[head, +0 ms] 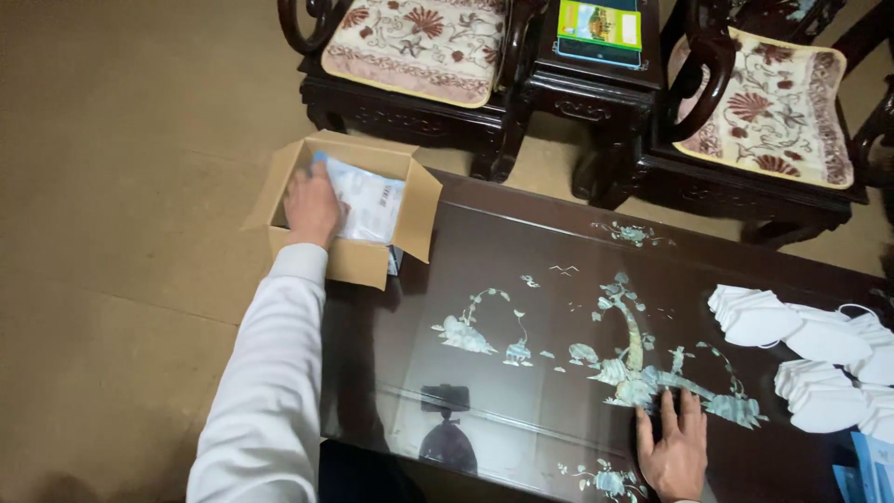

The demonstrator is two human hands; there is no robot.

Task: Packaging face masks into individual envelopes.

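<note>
left arm outstretched, hand [312,205] palm-down | right hand [675,447] flat, fingers spread

home sitting room: cushioned carved chairs [410,56], inlaid table [521,307]

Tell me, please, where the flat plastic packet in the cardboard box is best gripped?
Probably by its far right edge, coming from above: the plastic packet lies tilted in the open cardboard box, that edge raised near the flap, while the left hand covers its left end.
</note>
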